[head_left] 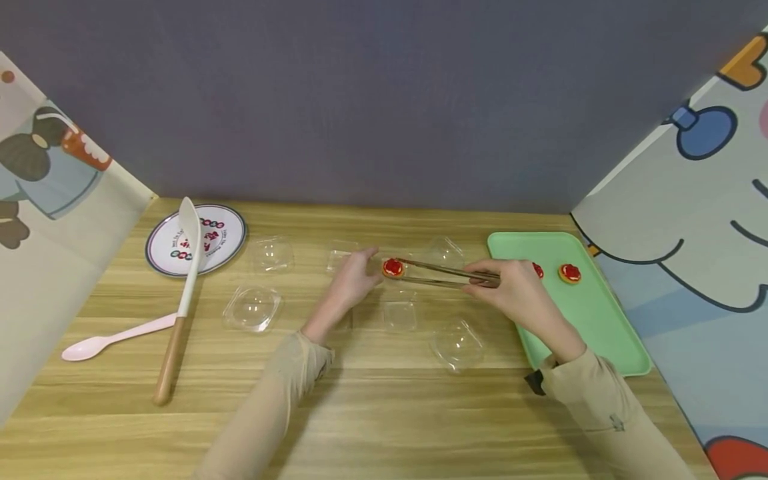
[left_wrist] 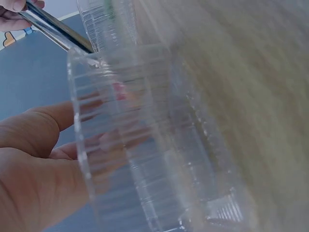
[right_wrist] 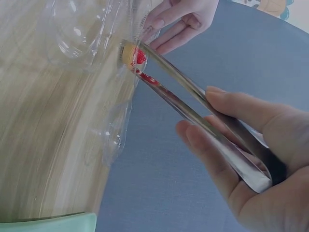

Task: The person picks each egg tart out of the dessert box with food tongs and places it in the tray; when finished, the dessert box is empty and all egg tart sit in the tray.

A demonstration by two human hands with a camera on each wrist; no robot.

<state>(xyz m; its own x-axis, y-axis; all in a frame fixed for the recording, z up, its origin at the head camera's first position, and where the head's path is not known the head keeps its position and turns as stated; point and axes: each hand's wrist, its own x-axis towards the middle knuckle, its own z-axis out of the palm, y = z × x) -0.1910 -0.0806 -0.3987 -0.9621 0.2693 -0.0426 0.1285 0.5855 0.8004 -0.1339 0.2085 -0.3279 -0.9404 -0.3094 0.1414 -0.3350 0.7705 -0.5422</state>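
My right hand (head_left: 510, 290) grips metal tongs (right_wrist: 193, 120), thumb on one arm and fingers on the other. A small tart (head_left: 393, 268) with a red topping lies at the tong tips, one tip on each side. Just left of the tart is my left hand (head_left: 353, 283), its fingers loosely bent. In the right wrist view those fingertips (right_wrist: 157, 22) are at the edge of a clear plastic box. Ribbed clear plastic (left_wrist: 120, 140) covers part of the left fingers in the left wrist view, so their exact contact is hard to see.
Several clear plastic containers (head_left: 252, 308) stand about the table. A green tray (head_left: 591, 333) on the right bears two more tarts (head_left: 570, 273). To the left are a patterned plate (head_left: 162, 243), a long wooden-handled spoon (head_left: 171, 367) across it and a pink spoon (head_left: 90, 348).
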